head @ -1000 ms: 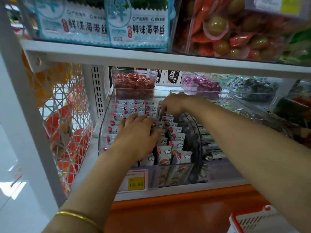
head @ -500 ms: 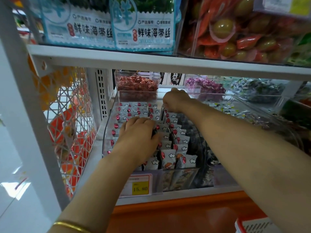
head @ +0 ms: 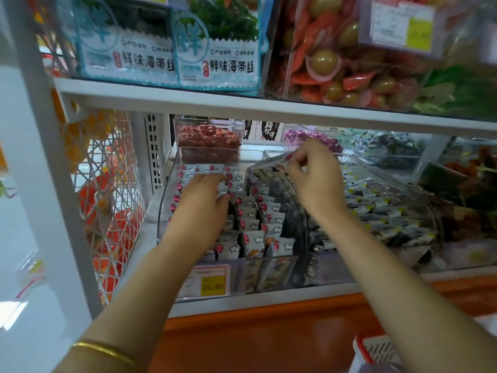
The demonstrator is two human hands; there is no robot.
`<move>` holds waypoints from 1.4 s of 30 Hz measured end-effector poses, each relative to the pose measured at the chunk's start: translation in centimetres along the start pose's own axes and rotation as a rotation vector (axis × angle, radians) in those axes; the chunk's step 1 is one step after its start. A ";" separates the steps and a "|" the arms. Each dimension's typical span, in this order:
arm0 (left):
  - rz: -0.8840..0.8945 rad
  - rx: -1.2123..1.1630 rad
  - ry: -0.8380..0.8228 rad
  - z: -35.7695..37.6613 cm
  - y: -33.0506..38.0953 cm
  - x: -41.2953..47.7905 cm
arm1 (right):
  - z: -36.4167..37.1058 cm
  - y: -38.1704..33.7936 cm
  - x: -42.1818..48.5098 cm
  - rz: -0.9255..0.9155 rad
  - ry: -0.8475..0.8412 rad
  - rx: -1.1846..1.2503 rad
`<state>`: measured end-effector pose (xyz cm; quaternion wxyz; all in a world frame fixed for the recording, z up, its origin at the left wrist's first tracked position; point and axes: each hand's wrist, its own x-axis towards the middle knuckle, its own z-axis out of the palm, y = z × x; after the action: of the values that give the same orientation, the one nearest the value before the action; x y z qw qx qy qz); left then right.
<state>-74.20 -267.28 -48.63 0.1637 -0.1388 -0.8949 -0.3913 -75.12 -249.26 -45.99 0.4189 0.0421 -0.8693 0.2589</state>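
left hand (head: 204, 203): fingers pressed together, flat on rows of white packets (head: 254, 224)
right hand (head: 314, 181): fingertips pinch small white red-dotted snack packet (head: 281, 164), above rear of clear plastic bin (head: 160, 227)

You are working in a retail shop, at a snack display. Grounds: white tiered shelving (head: 242, 103); clear display bins (head: 164, 211) stocked with rows of individually wrapped snacks (head: 252, 224); a yellow price label (head: 212, 285) reading 15.80; branded seaweed packs (head: 217, 55) overhead; a shopping basket (head: 376, 351) at lower right.
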 end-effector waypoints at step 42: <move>-0.411 -1.225 -0.200 -2.6 1.8 -2.8 | -3.7 0.0 -5.1 0.829 -0.134 1.402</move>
<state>-70.44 -268.36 -46.89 -0.1073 -0.0690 -0.5292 -0.8389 -69.18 -248.25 -47.93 0.1125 -0.0153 -0.4734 0.8735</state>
